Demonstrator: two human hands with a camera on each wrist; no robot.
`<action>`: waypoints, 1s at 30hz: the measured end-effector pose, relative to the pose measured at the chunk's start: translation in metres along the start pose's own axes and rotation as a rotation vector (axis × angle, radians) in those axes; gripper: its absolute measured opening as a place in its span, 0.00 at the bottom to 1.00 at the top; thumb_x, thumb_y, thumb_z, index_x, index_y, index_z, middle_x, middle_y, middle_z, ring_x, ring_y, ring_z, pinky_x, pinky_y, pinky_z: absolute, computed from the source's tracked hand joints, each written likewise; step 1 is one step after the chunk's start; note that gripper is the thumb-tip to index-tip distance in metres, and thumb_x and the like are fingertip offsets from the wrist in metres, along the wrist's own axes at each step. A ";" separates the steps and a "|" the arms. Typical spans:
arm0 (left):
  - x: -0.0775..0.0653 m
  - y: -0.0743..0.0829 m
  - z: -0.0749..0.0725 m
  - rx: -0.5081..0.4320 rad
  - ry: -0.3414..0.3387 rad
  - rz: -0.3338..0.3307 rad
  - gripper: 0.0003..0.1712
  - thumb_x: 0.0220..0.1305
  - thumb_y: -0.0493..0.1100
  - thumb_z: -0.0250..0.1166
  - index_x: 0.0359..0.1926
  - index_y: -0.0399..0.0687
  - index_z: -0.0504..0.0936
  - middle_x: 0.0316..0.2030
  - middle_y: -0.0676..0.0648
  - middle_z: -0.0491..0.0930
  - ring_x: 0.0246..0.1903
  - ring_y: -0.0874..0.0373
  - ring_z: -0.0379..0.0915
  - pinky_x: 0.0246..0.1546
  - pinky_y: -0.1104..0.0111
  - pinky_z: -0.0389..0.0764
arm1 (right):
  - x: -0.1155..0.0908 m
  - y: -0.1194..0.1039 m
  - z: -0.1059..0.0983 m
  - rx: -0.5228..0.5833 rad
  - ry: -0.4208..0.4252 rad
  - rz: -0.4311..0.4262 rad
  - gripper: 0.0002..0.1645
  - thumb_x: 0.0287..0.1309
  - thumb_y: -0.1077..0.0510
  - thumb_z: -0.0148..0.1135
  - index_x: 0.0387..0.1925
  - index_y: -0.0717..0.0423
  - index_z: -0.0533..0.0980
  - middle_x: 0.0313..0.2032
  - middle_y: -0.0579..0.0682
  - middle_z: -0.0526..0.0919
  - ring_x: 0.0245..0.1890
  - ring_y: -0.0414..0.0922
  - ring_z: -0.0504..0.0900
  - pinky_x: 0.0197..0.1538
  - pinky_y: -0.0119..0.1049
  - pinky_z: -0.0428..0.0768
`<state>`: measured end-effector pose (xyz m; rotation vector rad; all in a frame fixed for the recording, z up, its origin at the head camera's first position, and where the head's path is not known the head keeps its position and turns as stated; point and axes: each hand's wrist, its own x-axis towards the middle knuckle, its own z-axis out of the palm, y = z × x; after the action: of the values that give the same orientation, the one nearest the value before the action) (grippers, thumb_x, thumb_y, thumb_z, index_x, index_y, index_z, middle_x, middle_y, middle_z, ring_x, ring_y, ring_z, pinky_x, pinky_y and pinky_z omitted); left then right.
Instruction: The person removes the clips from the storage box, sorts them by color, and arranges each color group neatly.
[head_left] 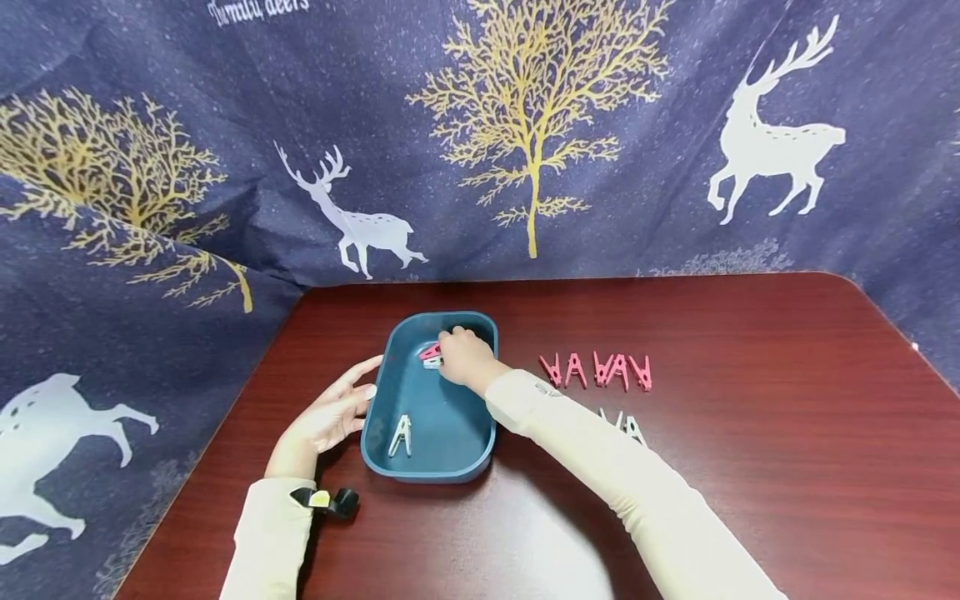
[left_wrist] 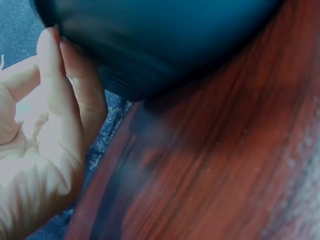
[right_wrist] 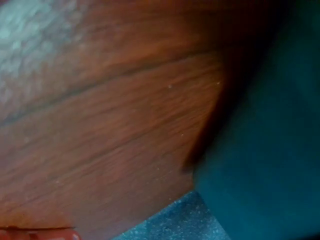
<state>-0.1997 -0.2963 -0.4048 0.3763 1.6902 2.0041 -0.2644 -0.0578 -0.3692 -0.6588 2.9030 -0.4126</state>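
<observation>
A blue plastic bin [head_left: 427, 476] stands on the table with several clothespins in it. My left hand [head_left: 335, 418] is at its left side, fingertips against the wall near the rim and thumb apart from the fingers, as the left wrist view also shows. Inside the bin's far right part is my right hand [head_left: 468, 360], fingers bent downward. Right at its fingers lie a pink clothespin [head_left: 430, 352] and a white clothespin [head_left: 432, 363], partly covered by the hand; I cannot tell whether it grips one. Another white clothespin [head_left: 401, 436] leans near the bin's front left corner.
On the dark red table [head_left: 750, 400], right of the bin, several pink clothespins [head_left: 574, 370] lie in a row. Nearer, white clothespins [head_left: 633, 430] are partly hidden by the right sleeve [head_left: 600, 467]. A blue cloth with deer and trees [head_left: 637, 208] hangs behind the table.
</observation>
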 end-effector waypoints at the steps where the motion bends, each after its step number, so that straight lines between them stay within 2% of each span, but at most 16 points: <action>1: 0.000 -0.001 0.000 0.003 0.002 0.002 0.31 0.74 0.32 0.39 0.73 0.55 0.47 0.51 0.48 0.78 0.46 0.57 0.80 0.41 0.63 0.82 | 0.000 0.000 0.001 -0.022 -0.005 0.003 0.31 0.61 0.52 0.61 0.63 0.59 0.68 0.56 0.58 0.74 0.53 0.50 0.75 0.54 0.42 0.77; 6: -0.001 -0.002 -0.001 -0.013 -0.003 0.008 0.31 0.74 0.32 0.38 0.74 0.55 0.47 0.51 0.48 0.78 0.45 0.57 0.80 0.41 0.63 0.82 | 0.000 -0.001 0.003 -0.072 0.002 -0.009 0.29 0.61 0.52 0.60 0.61 0.58 0.69 0.53 0.57 0.76 0.51 0.49 0.76 0.52 0.41 0.79; 13: -0.002 0.004 0.006 -0.063 -0.010 0.013 0.31 0.74 0.30 0.36 0.74 0.52 0.45 0.50 0.47 0.79 0.45 0.57 0.80 0.40 0.64 0.83 | 0.003 0.001 0.005 -0.064 0.013 -0.007 0.26 0.61 0.54 0.61 0.59 0.57 0.72 0.51 0.56 0.78 0.47 0.48 0.76 0.52 0.41 0.79; 19: 0.001 -0.001 0.000 -0.021 0.009 -0.003 0.31 0.74 0.32 0.39 0.73 0.54 0.47 0.51 0.48 0.78 0.45 0.56 0.80 0.41 0.63 0.82 | 0.002 0.003 0.004 -0.014 0.035 0.039 0.26 0.58 0.54 0.63 0.56 0.61 0.73 0.49 0.58 0.78 0.47 0.51 0.77 0.50 0.43 0.79; 22: 0.001 -0.001 0.000 -0.016 0.013 -0.003 0.31 0.74 0.32 0.40 0.73 0.54 0.47 0.51 0.48 0.78 0.45 0.57 0.80 0.41 0.63 0.83 | 0.002 0.004 0.003 0.020 0.031 0.065 0.23 0.58 0.54 0.63 0.51 0.63 0.75 0.46 0.59 0.78 0.45 0.51 0.77 0.49 0.43 0.79; 26: 0.001 0.002 0.002 -0.046 0.020 -0.011 0.31 0.74 0.31 0.39 0.73 0.54 0.48 0.50 0.48 0.78 0.44 0.57 0.80 0.40 0.64 0.83 | 0.003 0.006 0.002 0.066 0.021 0.071 0.17 0.59 0.56 0.62 0.46 0.62 0.79 0.44 0.59 0.79 0.42 0.51 0.77 0.47 0.43 0.79; 30: -0.001 0.008 0.008 -0.081 0.018 -0.012 0.31 0.73 0.30 0.39 0.73 0.51 0.47 0.50 0.48 0.78 0.43 0.57 0.81 0.39 0.64 0.83 | 0.004 0.006 0.002 0.094 0.026 0.065 0.17 0.58 0.55 0.63 0.45 0.62 0.78 0.42 0.57 0.81 0.40 0.50 0.78 0.45 0.42 0.80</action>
<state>-0.1962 -0.2914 -0.3953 0.3207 1.6121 2.0656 -0.2696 -0.0547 -0.3733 -0.5478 2.8994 -0.5489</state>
